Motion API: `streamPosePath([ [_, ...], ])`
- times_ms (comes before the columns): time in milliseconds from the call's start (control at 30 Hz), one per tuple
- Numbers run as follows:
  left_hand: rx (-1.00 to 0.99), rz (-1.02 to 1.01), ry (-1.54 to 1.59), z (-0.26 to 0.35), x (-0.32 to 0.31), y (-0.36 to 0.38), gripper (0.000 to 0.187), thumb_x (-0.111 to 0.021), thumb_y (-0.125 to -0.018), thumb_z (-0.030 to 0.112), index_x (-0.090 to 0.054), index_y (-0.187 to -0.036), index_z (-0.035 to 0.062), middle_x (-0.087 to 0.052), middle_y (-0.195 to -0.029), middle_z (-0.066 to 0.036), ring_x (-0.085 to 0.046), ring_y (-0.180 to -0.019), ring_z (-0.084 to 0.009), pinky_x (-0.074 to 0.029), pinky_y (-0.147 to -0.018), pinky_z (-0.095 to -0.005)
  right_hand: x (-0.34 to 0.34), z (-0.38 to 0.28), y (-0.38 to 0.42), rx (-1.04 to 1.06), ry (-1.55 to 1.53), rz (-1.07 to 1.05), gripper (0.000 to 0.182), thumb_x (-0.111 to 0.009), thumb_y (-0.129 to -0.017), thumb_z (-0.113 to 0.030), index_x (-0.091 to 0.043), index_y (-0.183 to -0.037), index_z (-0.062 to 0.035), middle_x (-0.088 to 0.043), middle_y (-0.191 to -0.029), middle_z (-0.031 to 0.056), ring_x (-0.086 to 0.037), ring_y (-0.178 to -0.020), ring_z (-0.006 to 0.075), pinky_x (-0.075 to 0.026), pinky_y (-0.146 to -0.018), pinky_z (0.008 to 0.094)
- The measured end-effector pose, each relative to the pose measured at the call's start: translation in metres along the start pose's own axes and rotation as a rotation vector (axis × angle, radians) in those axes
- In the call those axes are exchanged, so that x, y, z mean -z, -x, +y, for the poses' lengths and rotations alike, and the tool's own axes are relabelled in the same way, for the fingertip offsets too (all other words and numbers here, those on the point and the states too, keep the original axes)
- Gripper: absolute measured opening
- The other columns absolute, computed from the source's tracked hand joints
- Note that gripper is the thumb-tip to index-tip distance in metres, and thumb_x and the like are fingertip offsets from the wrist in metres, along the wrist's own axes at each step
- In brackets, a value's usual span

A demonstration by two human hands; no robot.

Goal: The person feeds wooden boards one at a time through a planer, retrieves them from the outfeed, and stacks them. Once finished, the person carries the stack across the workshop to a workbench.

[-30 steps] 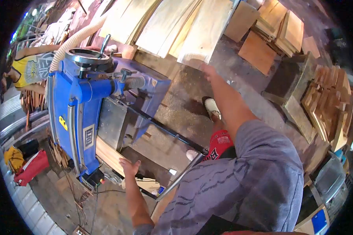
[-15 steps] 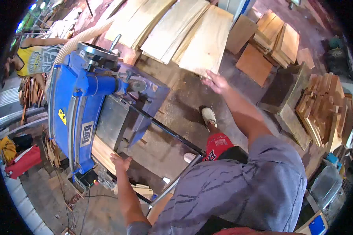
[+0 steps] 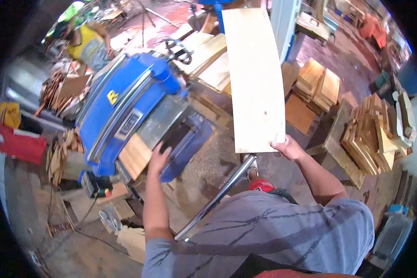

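A long pale wooden board [image 3: 259,83] stretches away in front of me, and my right hand [image 3: 289,149] is closed on its near right corner, thumb on the top face. My left hand [image 3: 159,160] is at the end of a shorter wooden board [image 3: 135,156] that sticks out of the blue thickness planer [image 3: 129,99]; its fingers are apart, right at the board's edge. The planer's metal table [image 3: 160,121] lies just beyond that hand. Below the long board's near end runs a chrome roller bar [image 3: 217,197].
Flat boards [image 3: 208,55] lie stacked behind the planer, and board stacks [image 3: 317,83] stand on the floor to the right. More cut wood [image 3: 368,134] is piled beside a wooden bench [image 3: 333,139]. A person in a yellow top [image 3: 90,46] is beyond the planer.
My right hand has drawn the long board off the stack and toward me. My left hand stays by the board at the planer, while my view has turned and shifted.
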State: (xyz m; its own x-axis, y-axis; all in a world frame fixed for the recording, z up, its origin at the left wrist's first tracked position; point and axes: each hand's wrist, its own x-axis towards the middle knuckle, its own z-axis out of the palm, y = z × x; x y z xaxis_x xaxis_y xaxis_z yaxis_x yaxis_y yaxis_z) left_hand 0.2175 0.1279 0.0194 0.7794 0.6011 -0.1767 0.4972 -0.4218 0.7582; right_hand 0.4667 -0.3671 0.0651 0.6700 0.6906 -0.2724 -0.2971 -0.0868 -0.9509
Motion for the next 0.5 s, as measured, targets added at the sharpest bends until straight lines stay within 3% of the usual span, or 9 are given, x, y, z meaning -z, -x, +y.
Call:
streamPosePath([
  [33, -0.019, 0.002, 0.196, 0.072, -0.009, 0.028, 0.058, -0.067, -0.091, 0.031, -0.052, -0.137, 0.0006, -0.061, -0.129, -0.02, -0.057, -0.121, -0.0269, -0.045, -0.1, -0.0359, -0.019, -0.016, 0.018, -0.039, 0.091, -0.036, 0.041, -0.07, -0.09, -0.017, -0.057, -0.126, -0.0007, -0.065, -0.115, 0.0052, -0.059, -0.105, 0.0154, -0.047, -0.094, 0.0324],
  [100, -0.257, -0.081, 0.375, 0.105, -0.037, 0.042, 0.054, -0.063, -0.096, 0.022, -0.046, -0.142, 0.0004, -0.057, -0.136, -0.014, -0.057, -0.122, -0.0239, -0.044, -0.103, -0.0349, -0.063, -0.045, 0.051, -0.058, 0.248, -0.072, 0.034, -0.069, -0.09, -0.017, -0.062, -0.119, -0.0004, -0.068, -0.107, 0.0046, -0.062, -0.097, 0.0144, -0.049, -0.09, 0.0313],
  [200, -0.422, -0.109, 0.854, 0.15, -0.064, 0.069, 0.061, -0.056, -0.1, 0.02, -0.028, -0.15, 0.0005, -0.036, -0.153, -0.014, -0.038, -0.138, -0.0258, -0.031, -0.114, -0.038, -0.114, -0.033, 0.081, -0.068, 0.37, -0.133, 0.037, -0.069, -0.091, -0.018, -0.06, -0.122, -0.0003, -0.068, -0.108, 0.0051, -0.062, -0.098, 0.0131, -0.05, -0.087, 0.0309],
  [267, -0.269, 0.048, 1.287, 0.176, -0.052, 0.092, 0.065, -0.052, -0.102, 0.024, -0.02, -0.153, 0.0016, -0.031, -0.155, -0.014, -0.033, -0.14, -0.0251, -0.027, -0.115, -0.0387, -0.147, -0.02, 0.097, 0.08, 0.512, -0.218, 0.047, -0.063, -0.093, -0.016, -0.05, -0.134, 0.0015, -0.065, -0.117, 0.0145, -0.061, -0.109, 0.0202, -0.048, -0.096, 0.0363],
  [300, -0.245, 0.197, 1.351, 0.187, -0.039, 0.108, 0.063, -0.05, -0.103, 0.029, -0.021, -0.152, 0.0027, -0.031, -0.154, -0.015, -0.033, -0.14, -0.0253, -0.026, -0.115, -0.0401, -0.163, -0.018, 0.105, 0.198, 0.641, -0.28, 0.054, -0.062, -0.091, -0.014, -0.043, -0.139, 0.0011, -0.058, -0.128, 0.0197, -0.055, -0.12, 0.0252, -0.043, -0.103, 0.0386],
  [333, -0.212, 0.391, 1.361, 0.165, -0.04, 0.097, 0.058, -0.051, -0.103, 0.032, -0.028, -0.15, 0.0068, -0.042, -0.146, -0.015, -0.045, -0.131, -0.0251, -0.038, -0.108, -0.0389, -0.18, -0.016, 0.111, 0.322, 0.762, -0.347, 0.062, -0.062, -0.089, -0.012, -0.037, -0.144, 0.0006, -0.05, -0.138, 0.0248, -0.049, -0.131, 0.0301, -0.037, -0.11, 0.041],
  [400, -0.394, 0.195, 1.64, 0.088, -0.047, 0.083, 0.051, -0.05, -0.102, 0.033, -0.04, -0.14, 0.0006, -0.057, -0.129, -0.013, -0.058, -0.109, -0.0215, -0.049, -0.095, -0.0354, -0.209, -0.019, 0.119, 0.58, 0.849, -0.601, 0.078, -0.065, -0.083, -0.01, -0.026, -0.151, -0.0014, -0.027, -0.154, 0.0265, -0.027, -0.145, 0.0354, -0.024, -0.118, 0.0417],
  [433, -0.369, 0.194, 1.819, 0.08, -0.041, 0.091, 0.043, -0.051, -0.101, 0.032, -0.051, -0.129, -0.001, -0.064, -0.115, -0.013, -0.063, -0.095, -0.0209, -0.055, -0.083, -0.0337, -0.225, -0.028, 0.128, 0.596, 0.872, -0.705, 0.085, -0.069, -0.079, -0.009, -0.026, -0.152, -0.0045, -0.021, -0.158, 0.0239, -0.022, -0.147, 0.0382, -0.022, -0.119, 0.0449],
  [500, -0.434, -0.013, 1.955, 0.076, -0.024, 0.116, 0.042, -0.048, -0.102, 0.035, -0.057, -0.121, -0.0019, -0.066, -0.11, -0.013, -0.065, -0.091, -0.0215, -0.055, -0.081, -0.0335, -0.235, -0.024, 0.126, 0.671, 0.976, -0.799, 0.088, -0.072, -0.077, -0.01, -0.026, -0.152, -0.007, -0.019, -0.158, 0.0229, -0.02, -0.147, 0.0387, -0.022, -0.119, 0.0477],
])
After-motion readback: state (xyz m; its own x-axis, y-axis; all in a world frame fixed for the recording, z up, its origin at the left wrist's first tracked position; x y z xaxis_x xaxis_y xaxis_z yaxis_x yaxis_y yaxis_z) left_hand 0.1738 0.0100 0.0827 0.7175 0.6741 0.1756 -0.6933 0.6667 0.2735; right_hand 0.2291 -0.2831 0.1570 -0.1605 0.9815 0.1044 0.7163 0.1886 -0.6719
